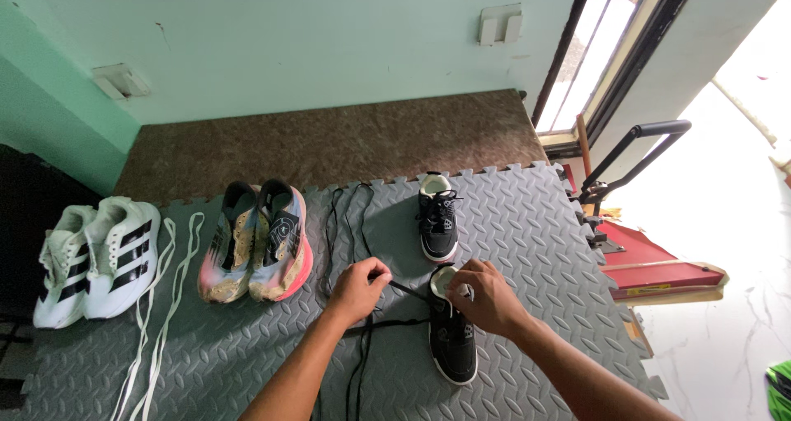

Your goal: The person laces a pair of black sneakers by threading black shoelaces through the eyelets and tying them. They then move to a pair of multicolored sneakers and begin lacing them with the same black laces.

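Grey foam mat (pixel 535 223), diamond tread, interlocking edges, laid over a brown speckled counter (pixel 329 137) against a pale green wall.

Near shoe (pixel 453 339): black with white sole, heel toward the person, toe pointing toward the wall, flat on the mat just in front of the person. Right hand (pixel 490 297) rests over its collar and tongue, fingers curled and bunched down on the upper, apparently to steady it. Whether those fingers also pinch the lace cannot be told.

Left hand (pixel 358 289): closed in a pinch on a black lace (pixel 404 289), which runs taut from the fingers across to the shoe's eyelet area. Pulling sideways keeps the lace straight and off the mat. More black lace loops lie slack on the mat, above the left hand and trailing down toward the near edge.

Far shoe (pixel 438 223): the matching black one, already laced, parked beyond the near one, out of the hands' way.

Left of the hands: a multicoloured pair (pixel 259 244), pink and cream, side by side, without laces as far as can be seen. Further left a white pair (pixel 99 256) with black stripes. White laces (pixel 161 306) stretched loose between the two pairs.

Right of the mat: a red press-like machine (pixel 651 260) with a black handle, beside a barred window.
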